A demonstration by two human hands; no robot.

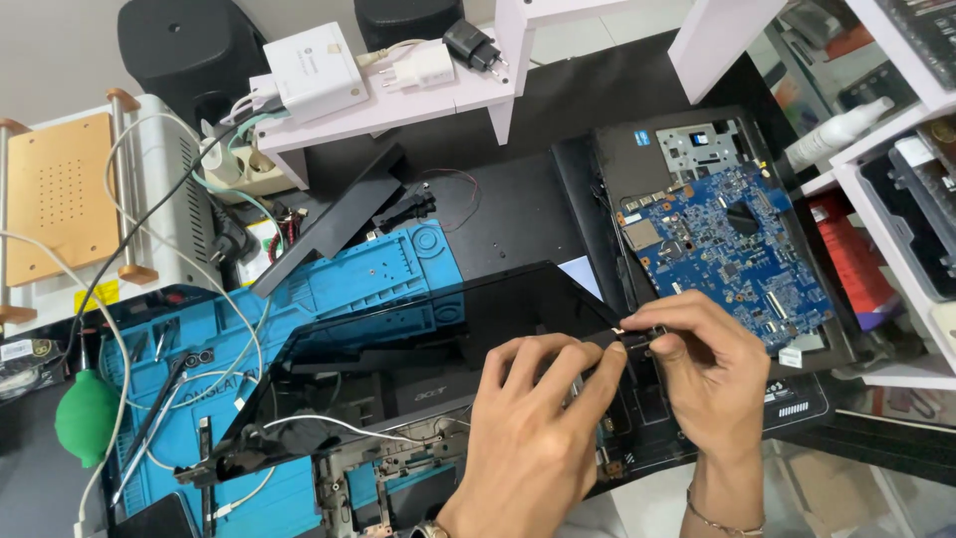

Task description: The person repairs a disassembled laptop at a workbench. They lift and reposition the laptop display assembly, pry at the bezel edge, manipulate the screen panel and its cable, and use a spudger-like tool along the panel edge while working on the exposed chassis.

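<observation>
A black laptop lid with a glossy screen [428, 339] lies tilted over a blue work mat [368, 274]. My left hand [533, 428] rests on the lid's right corner, its fingers curled by the hinge. My right hand [702, 364] pinches a small black hinge part [637, 337] at that same corner. Just beyond my right hand sits the open laptop base [612, 169] with its bare blue circuit board [722, 244].
A white shelf [398, 105] with chargers stands at the back, and white shelving [896, 149] lines the right side. A green rubber blower [85, 418], tweezers and white cables lie on the mat's left. A machine with an orange plate [60, 194] is at far left.
</observation>
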